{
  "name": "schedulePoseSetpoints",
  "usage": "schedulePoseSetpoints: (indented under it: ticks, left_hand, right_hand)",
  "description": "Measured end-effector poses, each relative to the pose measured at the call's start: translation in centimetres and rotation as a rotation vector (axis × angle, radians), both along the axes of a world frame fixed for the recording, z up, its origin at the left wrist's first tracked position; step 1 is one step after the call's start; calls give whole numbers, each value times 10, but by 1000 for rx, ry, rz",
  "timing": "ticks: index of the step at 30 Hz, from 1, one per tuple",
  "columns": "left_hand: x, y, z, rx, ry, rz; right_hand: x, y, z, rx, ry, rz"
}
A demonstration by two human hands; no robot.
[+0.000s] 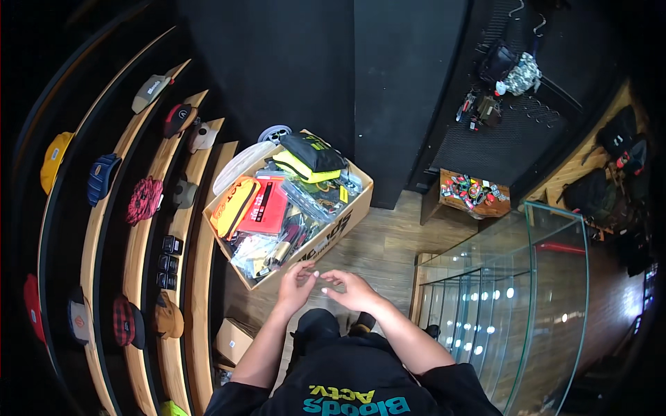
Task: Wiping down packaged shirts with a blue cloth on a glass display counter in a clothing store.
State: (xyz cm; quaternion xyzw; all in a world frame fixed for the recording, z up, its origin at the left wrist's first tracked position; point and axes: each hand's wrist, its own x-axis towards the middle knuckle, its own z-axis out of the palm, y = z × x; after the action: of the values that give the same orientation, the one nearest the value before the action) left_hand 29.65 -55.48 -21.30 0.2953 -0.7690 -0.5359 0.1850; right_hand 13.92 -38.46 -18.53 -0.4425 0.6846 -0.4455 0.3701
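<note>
By open cardboard box (pixel 355 213) | left hand (pixel 297 288), right hand (pixel 352 291): empty, half-curled, close together | box ahead, between wooden cap shelves (pixel 201 312) and glass display case (pixel 530 305) | red packet (pixel 265 206), orange pouch (pixel 236 208) inside

Two hands (pixel 296 291); one large carton (pixel 359 203); one glass case (pixel 530 284); three black cubes (pixel 167 263); at least eleven hats (pixel 104 179).

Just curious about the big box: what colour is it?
The big box is light brown; the head view shows it.
</note>
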Motion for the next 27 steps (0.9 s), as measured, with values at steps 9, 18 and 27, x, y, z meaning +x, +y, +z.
schedulePoseSetpoints:
  ticks: [9,18,27]
  left_hand:
    - [-132,-168,-54,-307,-235,180]
    - [-238,-283,-57,-679,-639,-12]
    - [-244,-288,-77,-695,-456,33]
  right_hand:
    - [-82,-125,-95,228,54,-435]
    - [-157,-238,-129,739,11,-739]
    - [-153,-250,-199,450,-29,-935]
